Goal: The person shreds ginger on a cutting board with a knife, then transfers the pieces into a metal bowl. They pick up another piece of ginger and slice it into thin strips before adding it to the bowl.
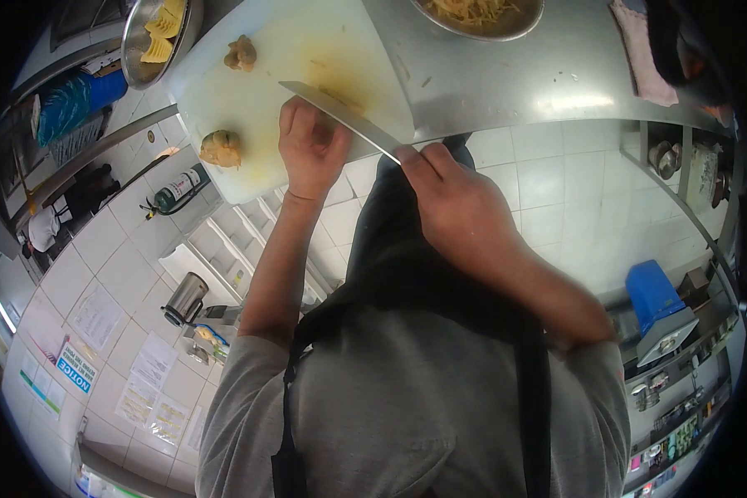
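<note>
Our right hand (444, 178) has its grip closed round the handle end of a long knife (349, 120), whose blade slants up and to the left across the view, tip pointing away from us. Our left hand (314, 141) is curled just beside the blade, fingers bent; something brownish shows under them, but we cannot tell whether that grip is closed on it or merely resting over it.

Both hands are at the near edge of a white cutting board (266, 104), which has yellow stains. Beyond the blade, near its middle, we see thin brown strips (341, 95) on the board. Two brown chunks lie to the left of the strips: a smaller chunk (241, 53) towards the far side and a larger chunk (221, 149) near the left edge, well apart from each other.

The board sits on a steel bench (515, 83). To its right a metal bowl (483, 35) holds yellowish shreds (477, 10); farther right lies a pinkish cloth (644, 58). At the board's far left corner, another bowl (134, 54) holds yellow slices (164, 23).
</note>
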The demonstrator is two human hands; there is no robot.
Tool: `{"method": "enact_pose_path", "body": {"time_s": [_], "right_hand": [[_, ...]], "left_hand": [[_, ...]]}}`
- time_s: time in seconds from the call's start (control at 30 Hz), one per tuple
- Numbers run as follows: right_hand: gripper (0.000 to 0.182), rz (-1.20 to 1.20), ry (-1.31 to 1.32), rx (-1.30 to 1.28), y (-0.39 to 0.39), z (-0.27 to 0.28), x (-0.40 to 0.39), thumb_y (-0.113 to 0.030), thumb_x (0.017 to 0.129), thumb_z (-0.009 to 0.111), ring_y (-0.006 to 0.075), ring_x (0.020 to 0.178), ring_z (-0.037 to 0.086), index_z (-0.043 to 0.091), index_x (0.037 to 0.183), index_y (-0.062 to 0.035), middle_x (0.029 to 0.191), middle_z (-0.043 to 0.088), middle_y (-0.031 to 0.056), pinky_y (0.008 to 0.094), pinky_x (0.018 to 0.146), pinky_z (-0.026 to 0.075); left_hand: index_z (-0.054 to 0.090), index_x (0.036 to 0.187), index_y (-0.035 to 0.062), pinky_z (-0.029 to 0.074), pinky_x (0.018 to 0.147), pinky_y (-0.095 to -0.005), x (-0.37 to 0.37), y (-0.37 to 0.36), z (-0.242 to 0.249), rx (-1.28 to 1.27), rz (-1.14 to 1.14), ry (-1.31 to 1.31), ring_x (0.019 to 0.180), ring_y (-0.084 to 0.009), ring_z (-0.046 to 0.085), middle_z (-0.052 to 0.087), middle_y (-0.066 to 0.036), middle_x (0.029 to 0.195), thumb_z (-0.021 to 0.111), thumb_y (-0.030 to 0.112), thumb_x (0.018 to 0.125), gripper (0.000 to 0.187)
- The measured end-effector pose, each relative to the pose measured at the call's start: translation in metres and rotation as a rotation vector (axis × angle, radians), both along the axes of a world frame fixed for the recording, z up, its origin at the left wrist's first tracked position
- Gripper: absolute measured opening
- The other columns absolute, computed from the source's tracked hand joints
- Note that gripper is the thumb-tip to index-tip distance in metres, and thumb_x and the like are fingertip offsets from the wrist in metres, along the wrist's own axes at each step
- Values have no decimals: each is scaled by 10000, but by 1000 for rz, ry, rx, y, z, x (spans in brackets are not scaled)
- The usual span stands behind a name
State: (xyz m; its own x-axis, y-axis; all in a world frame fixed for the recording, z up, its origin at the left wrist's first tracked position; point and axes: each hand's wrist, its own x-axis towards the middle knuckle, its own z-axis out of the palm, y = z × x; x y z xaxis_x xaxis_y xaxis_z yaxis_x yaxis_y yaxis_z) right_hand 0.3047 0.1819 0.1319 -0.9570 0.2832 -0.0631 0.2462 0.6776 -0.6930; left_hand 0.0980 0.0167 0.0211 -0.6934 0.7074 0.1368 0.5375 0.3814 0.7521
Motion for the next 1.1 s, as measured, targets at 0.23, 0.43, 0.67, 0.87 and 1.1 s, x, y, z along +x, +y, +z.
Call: {"method": "enact_pose_path", "body": {"time_s": [0.23,0.43,0.67,0.87,1.1], "right_hand": [[490,-41,-56,-75,-4,4,1,70,904,666,368,913,750,657,1392,23,1177,674,184,440,752,641],[450,2,-29,11,-5,-9,-17,-4,913,652,294,809,770,624,1357,61,1145,673,189,392,715,642],[407,-11,-15,22,-6,-6,-14,-26,931,644,304,811,776,623,1327,62,1137,671,198,403,706,644],[397,-3,-19,15,-6,-12,-24,-10,929,641,318,808,776,623,1317,69,1164,677,218,404,704,644],[415,-7,-15,50,-7,-14,-23,-28,939,641,308,789,777,619,1337,85,1175,683,217,399,695,642]], "left_hand": [[729,1261,38,619,677,-321,0,3,1,21,21,-27,926,-225,721,670,-123,1248,836,23,845,430],[730,1217,45,613,677,-313,0,5,2,59,4,7,900,-224,724,685,-117,1240,812,15,839,388],[727,1136,44,601,669,-313,-4,5,2,62,13,6,861,-213,722,702,-110,1217,801,13,827,319],[729,1125,48,602,671,-314,-3,8,3,65,24,-26,866,-215,730,713,-105,1222,791,17,820,314],[735,1149,61,604,676,-310,-5,6,-2,84,29,-38,879,-208,734,724,-102,1244,794,16,811,346]]}}
